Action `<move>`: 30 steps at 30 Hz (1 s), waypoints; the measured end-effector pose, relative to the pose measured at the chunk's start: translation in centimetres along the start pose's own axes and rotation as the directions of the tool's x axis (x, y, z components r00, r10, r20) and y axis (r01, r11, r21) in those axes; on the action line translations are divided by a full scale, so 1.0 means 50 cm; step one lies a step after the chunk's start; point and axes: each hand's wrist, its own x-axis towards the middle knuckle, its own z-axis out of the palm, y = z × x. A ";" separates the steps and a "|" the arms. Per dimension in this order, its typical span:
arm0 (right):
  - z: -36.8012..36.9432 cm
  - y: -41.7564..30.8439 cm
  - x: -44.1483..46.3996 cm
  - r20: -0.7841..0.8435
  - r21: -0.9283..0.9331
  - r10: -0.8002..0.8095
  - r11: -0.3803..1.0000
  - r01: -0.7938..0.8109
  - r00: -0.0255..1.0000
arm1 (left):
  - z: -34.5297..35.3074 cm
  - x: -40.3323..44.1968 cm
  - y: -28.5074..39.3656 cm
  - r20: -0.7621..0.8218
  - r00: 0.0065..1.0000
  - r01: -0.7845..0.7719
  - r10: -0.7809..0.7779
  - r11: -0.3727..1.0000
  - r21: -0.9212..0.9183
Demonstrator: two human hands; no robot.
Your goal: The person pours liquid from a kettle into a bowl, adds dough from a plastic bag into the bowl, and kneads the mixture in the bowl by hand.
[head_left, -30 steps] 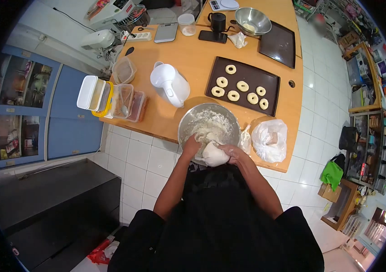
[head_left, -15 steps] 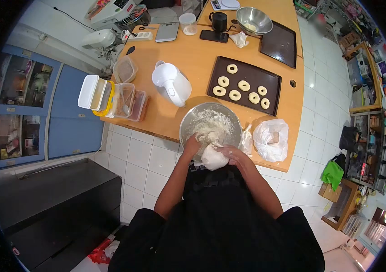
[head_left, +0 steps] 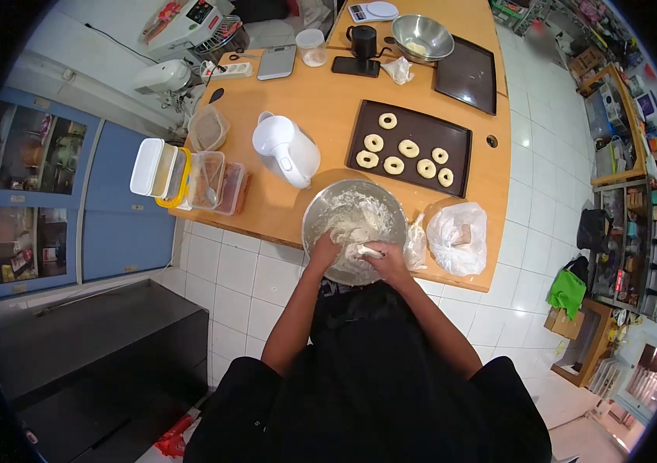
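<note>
A metal mixing bowl (head_left: 314, 211) sits at the table's near edge, just before me, with loose flour and pale, shaggy dough (head_left: 353, 229) inside. My left hand (head_left: 326, 250) reaches over the bowl's left side. Its fingers are bent down into the dough, and their tips are hidden. My right hand (head_left: 388, 260) comes in over the near right side, its fingers closed on a white piece of dough (head_left: 367, 251) inside the bowl.
A dark tray (head_left: 453, 131) of dough rings lies behind the bowl. Left of it stands a white pitcher (head_left: 288, 150), with plastic containers (head_left: 207, 180) farther left. A plastic bag (head_left: 458, 239) rests by the right edge. A second bowl (head_left: 422, 37) stands at the back.
The large white lump at the bowl's near rim no longer shows there. My right hand has moved from it inward over the bowl. My left hand stays at the dough.
</note>
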 end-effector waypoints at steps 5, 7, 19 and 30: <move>-0.042 -0.005 -0.019 -0.086 -0.109 -0.145 0.985 0.136 0.986 | -0.005 0.007 0.001 -0.002 0.993 -0.121 0.121 0.992 -0.044; -0.065 -0.015 -0.025 -0.165 -0.115 -0.159 0.983 0.141 0.973 | -0.008 0.014 0.001 -0.007 0.989 -0.145 0.145 0.986 -0.077; -0.290 0.010 -0.071 -0.730 -0.210 -0.168 0.978 0.015 0.662 | -0.006 0.010 0.012 0.011 0.999 -0.050 0.050 0.997 0.063; -0.323 0.214 -0.070 -0.803 -0.201 -0.127 0.977 -0.064 0.582 | 0.002 -0.021 0.062 0.075 0.981 -0.190 0.176 0.947 0.258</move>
